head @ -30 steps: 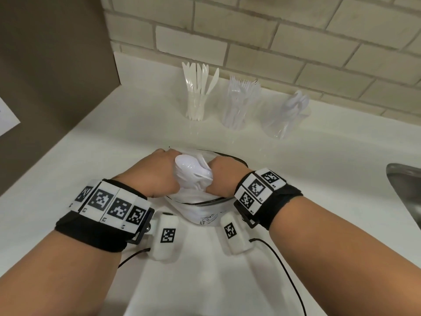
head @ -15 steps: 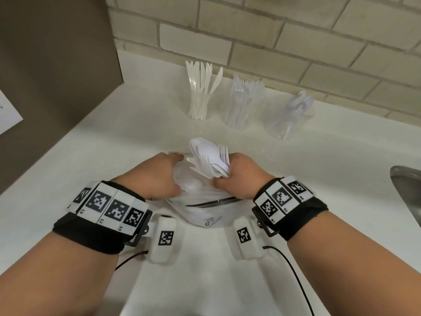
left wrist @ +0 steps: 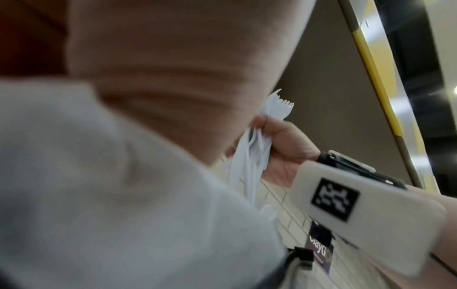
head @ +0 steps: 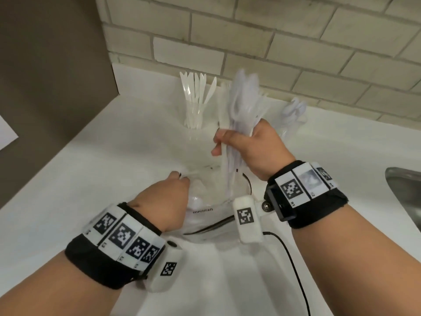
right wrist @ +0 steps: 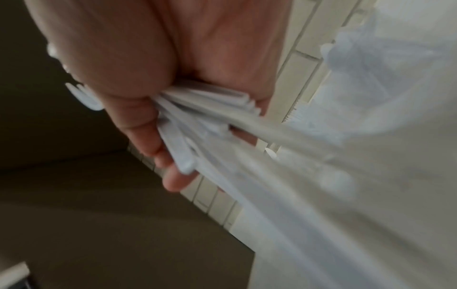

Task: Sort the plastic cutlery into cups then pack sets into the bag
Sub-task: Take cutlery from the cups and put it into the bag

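Gripping a bundle of white plastic cutlery [head: 239,115] in right hand [head: 255,147] above clear bag [head: 214,199]; left hand [head: 166,201] pinching bag's left rim.

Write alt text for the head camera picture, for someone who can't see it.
A person's right hand lifts a bunch of white plastic cutlery above a clear bag that the left hand holds open on a white counter. Behind, a cup of knives and a cup of spoons stand by a brick wall.

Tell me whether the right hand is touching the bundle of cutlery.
Touching. In the right wrist view the right hand has its fingers curled round the bundle of cutlery.
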The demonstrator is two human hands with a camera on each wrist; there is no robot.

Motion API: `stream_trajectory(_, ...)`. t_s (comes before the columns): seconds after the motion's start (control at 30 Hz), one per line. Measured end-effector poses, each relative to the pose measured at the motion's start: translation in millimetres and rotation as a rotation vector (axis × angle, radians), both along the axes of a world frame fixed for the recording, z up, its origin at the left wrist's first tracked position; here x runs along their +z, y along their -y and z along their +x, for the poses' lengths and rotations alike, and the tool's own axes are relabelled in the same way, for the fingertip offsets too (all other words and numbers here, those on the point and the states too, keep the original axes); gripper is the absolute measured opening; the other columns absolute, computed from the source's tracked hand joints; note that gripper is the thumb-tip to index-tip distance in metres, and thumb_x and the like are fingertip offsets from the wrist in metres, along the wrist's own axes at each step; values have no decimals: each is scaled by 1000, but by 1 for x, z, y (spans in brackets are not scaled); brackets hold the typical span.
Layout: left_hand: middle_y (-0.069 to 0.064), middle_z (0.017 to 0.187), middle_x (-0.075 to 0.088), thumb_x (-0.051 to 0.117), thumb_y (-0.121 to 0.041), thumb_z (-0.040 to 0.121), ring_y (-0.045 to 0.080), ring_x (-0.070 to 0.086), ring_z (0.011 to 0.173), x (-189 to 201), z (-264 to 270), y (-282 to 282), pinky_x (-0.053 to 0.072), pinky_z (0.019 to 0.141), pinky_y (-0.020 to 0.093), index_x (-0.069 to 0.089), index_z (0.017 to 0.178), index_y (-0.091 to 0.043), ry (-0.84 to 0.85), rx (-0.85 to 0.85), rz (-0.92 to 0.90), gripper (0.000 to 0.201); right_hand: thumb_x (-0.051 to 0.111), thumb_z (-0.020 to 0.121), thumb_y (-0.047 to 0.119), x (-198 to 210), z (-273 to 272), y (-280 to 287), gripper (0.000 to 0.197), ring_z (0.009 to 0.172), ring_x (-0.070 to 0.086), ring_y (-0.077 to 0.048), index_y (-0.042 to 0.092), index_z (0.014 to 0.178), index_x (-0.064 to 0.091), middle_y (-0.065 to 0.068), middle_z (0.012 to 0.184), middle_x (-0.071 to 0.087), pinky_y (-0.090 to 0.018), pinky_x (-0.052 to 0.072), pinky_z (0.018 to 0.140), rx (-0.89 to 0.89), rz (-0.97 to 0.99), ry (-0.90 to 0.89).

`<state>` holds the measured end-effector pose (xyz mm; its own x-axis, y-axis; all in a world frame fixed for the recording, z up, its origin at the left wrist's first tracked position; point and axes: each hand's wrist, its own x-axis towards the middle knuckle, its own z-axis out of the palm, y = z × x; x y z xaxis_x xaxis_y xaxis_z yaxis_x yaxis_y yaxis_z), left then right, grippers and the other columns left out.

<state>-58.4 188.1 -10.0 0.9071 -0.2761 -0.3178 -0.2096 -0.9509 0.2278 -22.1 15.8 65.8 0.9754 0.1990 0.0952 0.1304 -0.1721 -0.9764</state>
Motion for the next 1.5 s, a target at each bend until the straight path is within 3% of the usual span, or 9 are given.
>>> stream_trajectory(0.13, -1, 156, -2, 60, -32, 84, 20, 47, 119, 14, -3, -12, 43, 98, 32, 41, 128, -44, 16, 25, -144, 49, 56, 89, -4, 20, 7, 1, 12, 57, 57, -28, 4, 81, 60, -12, 70, 59, -49, 53, 71, -119, 385, 5)
stream_trajectory(0.23, -14, 137, 39, 59, -32, 89, 1, 48, 113, 44, 0, -16, 41, 94, 27, 53, 101, -40, 229, 257, -764, 16, 53, 90, -6, 35, 8, 1, 11, 55, 53, -26, 4, 87, 56, -12, 70, 56, -42, 49, 64, -119, 483, 41)
stream_trajectory(0.33, 0, 122, 61, 61, -38, 86, 23, 59, 117, 59, 7, -9, 47, 96, 40, 61, 111, -21, -252, 595, -1636, 31, 52, 90, -6, 46, 8, -8, 10, 55, 52, -25, 3, 88, 54, -11, 69, 55, -38, 49, 59, -105, 545, 66)
stream_trajectory(0.4, 17, 124, 59, 50, -50, 88, 38, 56, 118, 62, 13, -5, 47, 96, 54, 57, 120, -9, -745, 699, -1810, 53, 53, 89, -7, 53, 9, -18, 9, 55, 52, -25, 2, 90, 53, -13, 70, 54, -37, 50, 59, -105, 562, 93)
stream_trajectory(0.53, 32, 133, 50, 33, -61, 92, 44, 55, 118, 62, 23, 7, 51, 90, 54, 49, 129, -2, -1092, 682, -1834, 72, 60, 84, -8, 51, 15, -37, 15, 55, 54, -26, 6, 88, 55, -18, 74, 52, -40, 50, 61, -84, 553, 119)
stream_trajectory(0.93, 28, 134, 50, 35, -52, 96, 43, 55, 117, 44, 34, 8, 40, 104, 54, 59, 121, -1, -960, 865, -1784, 61, 64, 85, -4, 17, 18, -50, 21, 59, 61, -22, -8, 104, 57, -10, 73, 59, -35, 55, 62, -115, 457, 27)
stream_trajectory(1.17, 7, 117, 68, 38, -46, 95, 29, 60, 113, 53, 40, 0, 41, 102, 46, 63, 123, -16, -762, 620, -1819, 49, 74, 77, 1, -9, 14, -68, 20, 56, 60, -22, -3, 94, 63, -8, 63, 62, -31, 51, 57, -54, 371, -71)
stream_trajectory(1.27, 7, 96, 63, 40, -62, 90, 22, 59, 83, 53, 43, -10, 47, 83, 38, 59, 122, -14, -440, 482, -1714, 60, 73, 73, 1, -9, 20, -62, 18, 48, 50, -23, -2, 86, 62, -17, 66, 56, -30, 45, 51, 37, 424, -81)
stream_trajectory(1.5, -6, 136, 53, 52, -67, 80, 11, 50, 127, 100, 64, -22, 41, 107, 37, 51, 125, -41, 337, 64, -1527, 51, 70, 66, -6, -30, 10, -57, 19, 38, 46, -16, 5, 73, 56, -4, 56, 52, -25, 43, 45, 299, 304, -297)
